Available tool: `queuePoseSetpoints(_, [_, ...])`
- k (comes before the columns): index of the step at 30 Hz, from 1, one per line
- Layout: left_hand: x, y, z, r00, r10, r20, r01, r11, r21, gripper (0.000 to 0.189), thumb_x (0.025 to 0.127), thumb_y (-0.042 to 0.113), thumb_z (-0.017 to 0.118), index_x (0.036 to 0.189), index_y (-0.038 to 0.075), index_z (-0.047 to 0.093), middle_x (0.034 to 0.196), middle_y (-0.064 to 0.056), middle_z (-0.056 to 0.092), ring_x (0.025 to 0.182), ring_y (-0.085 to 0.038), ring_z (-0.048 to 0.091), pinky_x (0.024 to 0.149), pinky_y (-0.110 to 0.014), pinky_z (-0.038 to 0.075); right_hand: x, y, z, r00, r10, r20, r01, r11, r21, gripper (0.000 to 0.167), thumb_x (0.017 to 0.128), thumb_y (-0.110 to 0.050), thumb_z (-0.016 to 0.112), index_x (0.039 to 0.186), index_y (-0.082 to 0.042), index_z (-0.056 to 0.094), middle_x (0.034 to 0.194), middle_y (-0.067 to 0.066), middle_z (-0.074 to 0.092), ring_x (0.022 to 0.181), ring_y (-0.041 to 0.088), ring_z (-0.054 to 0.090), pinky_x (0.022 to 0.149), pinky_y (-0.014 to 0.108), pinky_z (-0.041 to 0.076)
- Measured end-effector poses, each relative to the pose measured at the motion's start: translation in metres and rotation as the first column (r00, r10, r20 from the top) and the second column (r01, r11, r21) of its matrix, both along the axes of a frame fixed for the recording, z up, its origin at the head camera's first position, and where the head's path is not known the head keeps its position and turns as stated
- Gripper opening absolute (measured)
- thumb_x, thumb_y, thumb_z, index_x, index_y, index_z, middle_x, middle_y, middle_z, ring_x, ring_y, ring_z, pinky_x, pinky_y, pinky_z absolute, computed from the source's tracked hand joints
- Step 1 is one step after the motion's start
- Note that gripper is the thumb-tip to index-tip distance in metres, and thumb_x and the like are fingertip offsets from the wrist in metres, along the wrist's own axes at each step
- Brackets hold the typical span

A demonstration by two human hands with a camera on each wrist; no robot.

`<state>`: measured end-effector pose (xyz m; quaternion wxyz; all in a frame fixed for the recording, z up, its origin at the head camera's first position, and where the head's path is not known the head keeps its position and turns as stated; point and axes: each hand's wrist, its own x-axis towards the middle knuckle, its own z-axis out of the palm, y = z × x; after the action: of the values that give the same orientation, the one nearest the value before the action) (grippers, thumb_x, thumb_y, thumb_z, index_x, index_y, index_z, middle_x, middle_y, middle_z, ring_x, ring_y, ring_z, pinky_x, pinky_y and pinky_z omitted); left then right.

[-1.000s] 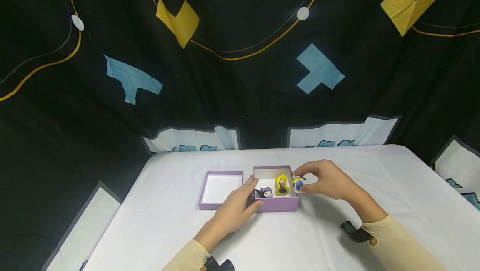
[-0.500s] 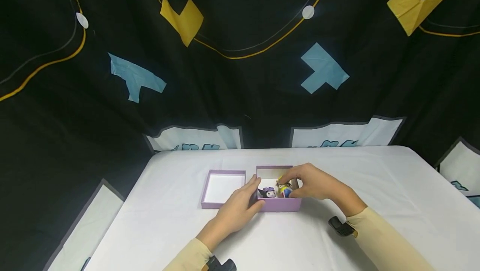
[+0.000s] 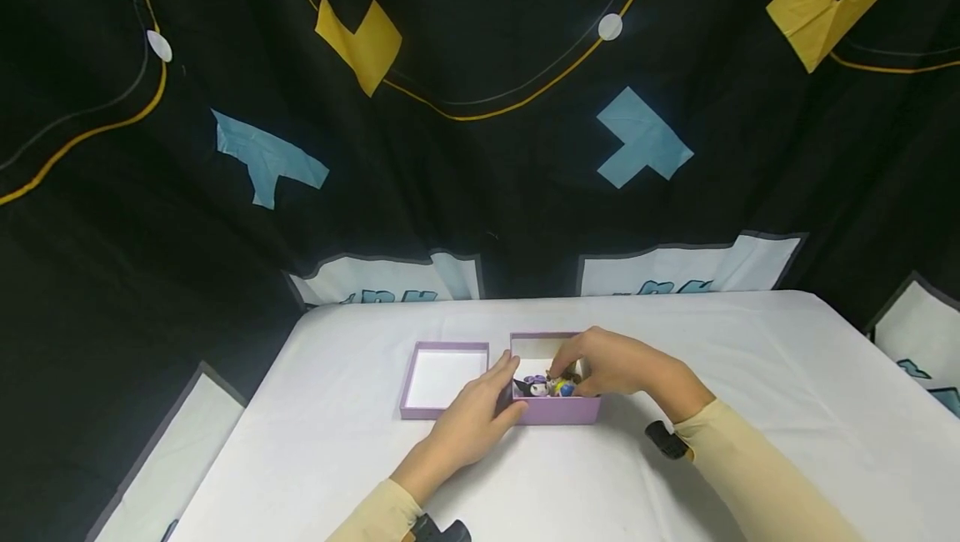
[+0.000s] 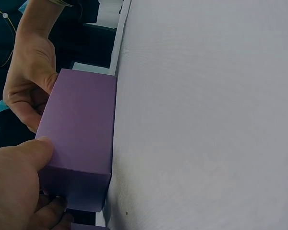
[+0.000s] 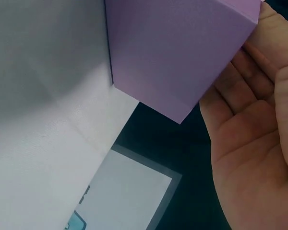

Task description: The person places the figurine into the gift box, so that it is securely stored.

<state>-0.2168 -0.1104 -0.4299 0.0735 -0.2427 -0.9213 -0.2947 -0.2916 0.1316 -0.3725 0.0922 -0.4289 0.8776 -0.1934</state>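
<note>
A purple box with a pale inside stands on the white-covered table, its top uncovered. My left hand rests against its left side, the fingers straight along the wall and the thumb at the front corner. Inside the box, my right hand pinches a small blue-and-yellow figurine between thumb and fingers. Just left of it lies a black, white and purple figurine. The right hand covers the box's right part, and the yellow figurine seen there earlier is mostly hidden.
The shallow purple lid lies with its white inside up, left of the box. White cloth covers the table. Behind it hangs a black curtain with yellow and blue shapes.
My right hand has carried the blue-and-yellow figurine from the box's right edge leftward and down into the box. The left hand has stayed at the box's left side.
</note>
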Motion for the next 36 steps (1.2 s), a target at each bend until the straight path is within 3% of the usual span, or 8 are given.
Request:
queuePoseSetpoints(5, [0.001, 0.0, 0.0, 1.0, 0.0, 0.002, 0.0, 1.0, 0.001, 0.063, 0.098, 0.033, 0.059, 0.149, 0.003, 0.037, 0.156, -0.012, 0.028, 0.139, -0.03, 0.034, 0.113, -0.046, 0.031, -0.002, -0.003, -0.002, 0.996, 0.049, -0.07, -0.048, 0.999, 0.024, 0.033, 0.074, 0.001, 0.077, 0.102, -0.016, 0.077, 0.1, -0.011, 0.069, 0.09, 0.011, 0.063, 0.084, 0.032, 0.055])
queuePoseSetpoints(7, [0.001, 0.0, 0.0, 1.0, 0.001, 0.003, -0.001, 1.0, 0.0, 0.063, 0.098, 0.033, 0.059, 0.149, 0.003, 0.037, 0.156, -0.013, 0.028, 0.139, -0.031, 0.034, 0.113, -0.046, 0.031, -0.003, -0.004, -0.003, 0.993, 0.074, -0.094, -0.073, 0.997, 0.018, 0.031, 0.075, 0.001, 0.078, 0.101, -0.015, 0.077, 0.098, -0.011, 0.07, 0.092, 0.009, 0.064, 0.093, 0.036, 0.052])
queuePoseSetpoints(12, [0.002, 0.001, 0.002, 1.0, 0.002, 0.004, -0.002, 1.0, -0.001, 0.063, 0.098, 0.033, 0.058, 0.149, 0.003, 0.037, 0.156, -0.014, 0.029, 0.139, -0.031, 0.035, 0.113, -0.046, 0.031, -0.002, -0.005, -0.005, 0.987, 0.097, -0.127, -0.096, 0.995, 0.013, 0.026, 0.076, -0.001, 0.081, 0.098, -0.014, 0.079, 0.096, -0.013, 0.072, 0.097, 0.003, 0.065, 0.112, 0.043, 0.033])
queuePoseSetpoints(20, [0.002, 0.0, 0.001, 1.0, 0.003, -0.003, -0.003, 1.0, -0.003, 0.064, 0.098, 0.033, 0.059, 0.149, 0.002, 0.037, 0.155, -0.015, 0.029, 0.139, -0.031, 0.035, 0.113, -0.046, 0.031, 0.001, 0.0, -0.008, 0.984, 0.092, -0.154, -0.091, 0.996, 0.012, 0.019, 0.081, -0.006, 0.079, 0.098, -0.014, 0.079, 0.094, -0.011, 0.072, 0.092, 0.002, 0.065, 0.115, 0.044, 0.028])
queuePoseSetpoints(23, [0.002, 0.001, 0.0, 1.0, -0.001, -0.006, 0.001, 1.0, -0.001, 0.064, 0.098, 0.033, 0.058, 0.149, 0.002, 0.037, 0.155, -0.015, 0.029, 0.139, -0.032, 0.034, 0.113, -0.047, 0.03, 0.004, 0.005, -0.007, 0.987, 0.043, -0.157, -0.049, 0.998, -0.039, 0.019, 0.083, -0.005, 0.076, 0.1, -0.012, 0.078, 0.097, -0.009, 0.072, 0.096, 0.007, 0.065, 0.113, 0.044, 0.031])
queuePoseSetpoints(27, [0.002, 0.001, 0.001, 1.0, 0.001, -0.005, -0.001, 1.0, 0.0, 0.065, 0.098, 0.034, 0.058, 0.149, 0.001, 0.036, 0.155, -0.017, 0.029, 0.139, -0.033, 0.034, 0.113, -0.048, 0.03, 0.013, 0.011, -0.006, 0.985, -0.09, -0.15, 0.07, 0.989, -0.131, 0.02, 0.086, -0.01, 0.071, 0.105, -0.011, 0.076, 0.104, -0.006, 0.071, 0.11, 0.019, 0.063, 0.106, 0.044, 0.042])
queuePoseSetpoints(31, [0.003, 0.001, 0.0, 1.0, 0.002, -0.001, -0.002, 1.0, 0.014, 0.064, 0.098, 0.036, 0.056, 0.15, 0.002, 0.036, 0.155, -0.017, 0.029, 0.139, -0.033, 0.034, 0.113, -0.048, 0.03, 0.027, 0.011, -0.006, 0.969, -0.208, -0.137, 0.169, 0.953, -0.252, 0.027, 0.086, -0.012, 0.069, 0.113, -0.008, 0.072, 0.116, -0.001, 0.069, 0.117, 0.022, 0.06, 0.1, 0.046, 0.048])
queuePoseSetpoints(36, [0.003, 0.001, 0.0, 0.999, 0.006, 0.036, -0.008, 0.997, 0.073, 0.064, 0.1, 0.035, 0.052, 0.151, 0.002, 0.032, 0.156, -0.015, 0.029, 0.141, -0.03, 0.031, 0.114, -0.046, 0.027, 0.05, -0.003, -0.009, 0.954, -0.292, -0.064, 0.248, 0.893, -0.376, 0.036, 0.084, -0.008, 0.069, 0.12, -0.008, 0.068, 0.122, 0.001, 0.067, 0.114, 0.024, 0.06, 0.098, 0.048, 0.048])
